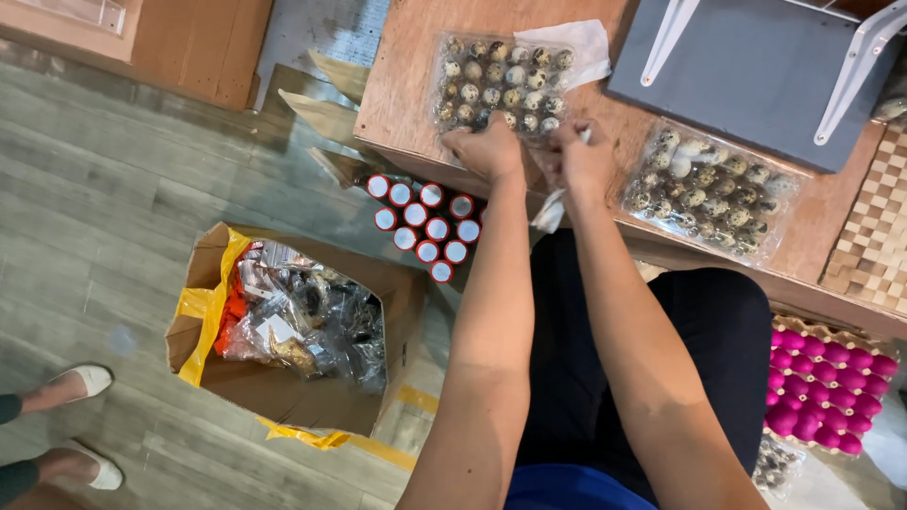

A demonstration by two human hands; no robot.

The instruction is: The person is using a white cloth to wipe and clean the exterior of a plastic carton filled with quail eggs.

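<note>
Fingers [472,142] of our left hand [489,151] are curling down together onto the near edge of a clear plastic pack of speckled quail eggs [503,85], knuckles up, touching its rim; we cannot tell whether they are pinching the plastic or only pressing on it. Our right hand [581,156] is sitting just beside the left, its fingers bunched and closing on a piece of white paper [550,212] that is hanging down below the palm over the table edge. We are leaning both forearms in from below toward the wooden table [406,76], and the egg pack is lying near its front edge, with another white sheet [581,47] tucked under its far right corner.

To our right a second clear pack of quail eggs [710,194] is resting on the same table, well apart from the hands, beside a grey board [746,66]. Below the table edge we are seeing a cluster of cans with red-rimmed white tops [425,227], and further left an open cardboard box [283,321] edged with yellow tape and full of clear packets. A tray of bright pink eggs [827,387] is sitting low on our right. Another person's feet in pale shoes [85,382] are showing at the left edge of the floor.
</note>
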